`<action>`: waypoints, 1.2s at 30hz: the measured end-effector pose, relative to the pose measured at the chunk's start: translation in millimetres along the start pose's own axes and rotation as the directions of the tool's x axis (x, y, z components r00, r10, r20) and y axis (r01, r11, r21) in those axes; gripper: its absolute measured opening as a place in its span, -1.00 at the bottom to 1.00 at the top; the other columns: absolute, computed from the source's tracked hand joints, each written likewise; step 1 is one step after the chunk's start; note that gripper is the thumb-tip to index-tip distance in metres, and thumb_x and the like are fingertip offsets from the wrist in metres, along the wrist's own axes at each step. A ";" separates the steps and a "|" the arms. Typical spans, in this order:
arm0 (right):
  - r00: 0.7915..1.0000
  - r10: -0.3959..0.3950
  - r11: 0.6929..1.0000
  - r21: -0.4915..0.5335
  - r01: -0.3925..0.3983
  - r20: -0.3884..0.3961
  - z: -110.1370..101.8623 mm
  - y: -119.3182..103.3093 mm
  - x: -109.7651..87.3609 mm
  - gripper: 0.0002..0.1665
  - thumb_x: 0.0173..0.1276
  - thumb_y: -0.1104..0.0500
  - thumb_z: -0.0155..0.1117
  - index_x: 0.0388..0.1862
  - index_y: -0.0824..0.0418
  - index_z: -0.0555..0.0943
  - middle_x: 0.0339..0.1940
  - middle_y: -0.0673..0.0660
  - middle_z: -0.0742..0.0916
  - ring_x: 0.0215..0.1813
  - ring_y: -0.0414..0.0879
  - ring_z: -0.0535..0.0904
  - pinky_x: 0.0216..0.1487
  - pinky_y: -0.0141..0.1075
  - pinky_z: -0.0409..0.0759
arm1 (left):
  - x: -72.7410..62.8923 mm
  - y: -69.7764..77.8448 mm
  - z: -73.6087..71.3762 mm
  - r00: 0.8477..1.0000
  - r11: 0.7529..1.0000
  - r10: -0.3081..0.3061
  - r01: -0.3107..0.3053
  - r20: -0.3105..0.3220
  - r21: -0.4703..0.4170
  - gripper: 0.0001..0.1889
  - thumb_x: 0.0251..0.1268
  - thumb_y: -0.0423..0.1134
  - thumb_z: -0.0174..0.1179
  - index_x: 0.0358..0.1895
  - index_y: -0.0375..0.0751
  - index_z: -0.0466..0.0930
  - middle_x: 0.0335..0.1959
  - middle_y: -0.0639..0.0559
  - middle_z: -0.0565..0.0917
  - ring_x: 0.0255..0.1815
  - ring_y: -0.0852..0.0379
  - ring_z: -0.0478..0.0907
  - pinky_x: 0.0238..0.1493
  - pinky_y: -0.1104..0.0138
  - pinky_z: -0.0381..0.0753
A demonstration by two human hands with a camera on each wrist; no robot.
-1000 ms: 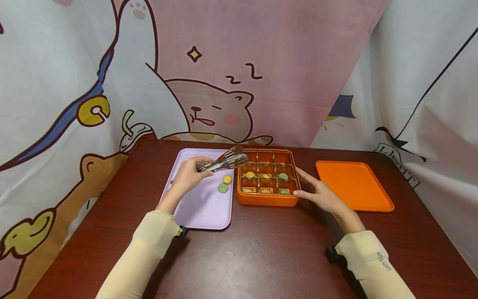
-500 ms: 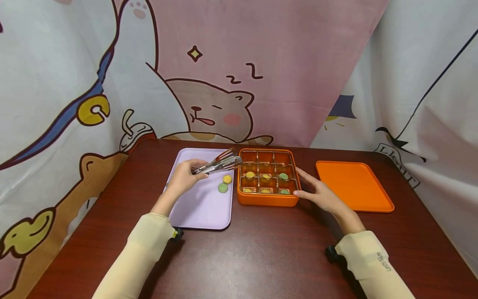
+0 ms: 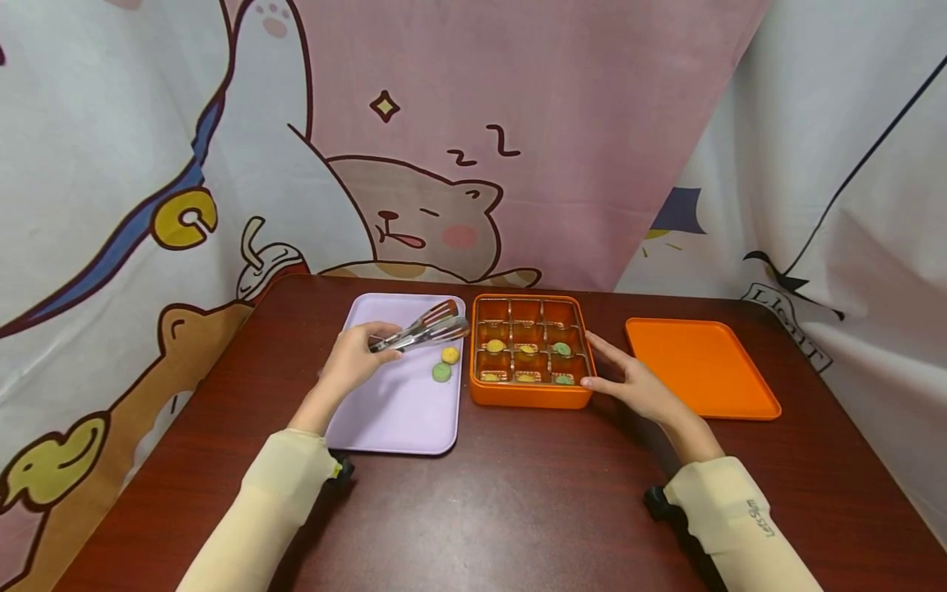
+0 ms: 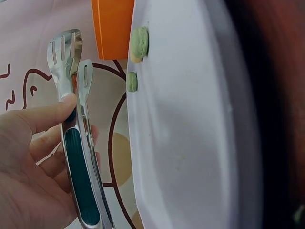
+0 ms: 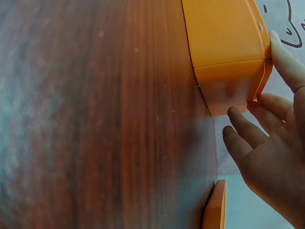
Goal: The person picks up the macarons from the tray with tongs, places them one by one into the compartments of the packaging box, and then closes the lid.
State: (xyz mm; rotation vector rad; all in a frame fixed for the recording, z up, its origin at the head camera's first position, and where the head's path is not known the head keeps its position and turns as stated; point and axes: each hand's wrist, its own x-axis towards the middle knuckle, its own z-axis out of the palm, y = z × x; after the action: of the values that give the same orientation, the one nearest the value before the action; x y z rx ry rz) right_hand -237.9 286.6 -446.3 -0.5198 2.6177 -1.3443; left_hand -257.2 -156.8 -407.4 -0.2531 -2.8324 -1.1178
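Left hand [image 3: 351,357] pinches tongs [image 4: 82,176] over the tray [image 3: 399,419]. Slim gap, then the box [image 3: 528,397], right hand [image 3: 642,388] spread against its edge.

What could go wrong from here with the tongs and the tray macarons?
1. The yellow macaron and green macaron sit close together, so the tongs might knock one while grabbing the other.
2. Both lie near the right edge of the lilac tray; a nudge may push one off.
3. The right grip touches the orange box; a push could shift it.
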 end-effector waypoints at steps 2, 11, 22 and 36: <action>1.000 -0.001 1.000 0.001 0.001 0.000 0.0 0.3 0.0 -0.03 0.42 0.09 0.29 0.64 0.13 -0.01 0.66 0.27 0.10 0.60 0.36 0.04 0.45 0.38 0.04 | -1.1 -2.5 0.1 1.000 1.000 -0.001 0.001 -0.001 0.005 -0.59 0.17 -0.29 0.41 0.12 -0.22 0.67 0.02 -0.17 0.76 0.00 -0.08 0.69 -0.01 0.13 0.56; 1.000 0.022 1.000 -0.008 -0.022 -0.003 -0.7 -1.8 -1.2 -0.03 0.42 0.04 0.30 0.65 0.05 0.00 0.66 0.25 0.12 0.59 0.34 0.09 0.43 0.39 0.06 | -7.4 -12.3 -0.4 1.000 1.000 0.000 -0.001 0.025 0.024 -0.62 0.16 -0.29 0.42 0.08 -0.23 0.69 -0.01 -0.18 0.76 -0.04 -0.08 0.71 -0.09 0.20 0.55; 1.000 0.016 1.000 -0.006 -0.017 -0.004 -0.1 -1.1 -1.2 -0.03 0.42 0.05 0.29 0.65 0.06 0.00 0.66 0.24 0.10 0.60 0.33 0.06 0.44 0.38 0.08 | -13.1 -26.9 -2.8 0.989 0.999 0.022 -0.025 0.144 0.023 -0.67 0.12 -0.38 0.41 0.00 -0.23 0.70 -0.08 -0.20 0.77 -0.07 -0.11 0.71 -0.15 0.25 0.57; 1.000 0.017 1.000 -0.004 -0.017 -0.006 0.1 0.1 -2.3 -0.04 0.43 0.05 0.29 0.65 0.05 0.00 0.66 0.24 0.12 0.60 0.34 0.08 0.44 0.39 0.05 | -15.7 -29.2 -6.0 0.983 0.994 -0.025 0.005 0.180 0.112 -0.69 -0.03 -0.41 0.46 -0.16 -0.07 0.73 -0.16 -0.04 0.78 -0.17 0.06 0.70 -0.27 0.29 0.47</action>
State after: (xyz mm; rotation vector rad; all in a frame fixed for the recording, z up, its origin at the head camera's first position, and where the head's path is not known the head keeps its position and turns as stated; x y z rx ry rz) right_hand -235.8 287.5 -446.5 -0.4940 2.6238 -1.3377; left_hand -247.0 -183.8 -424.9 -0.3417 -3.0483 -0.9830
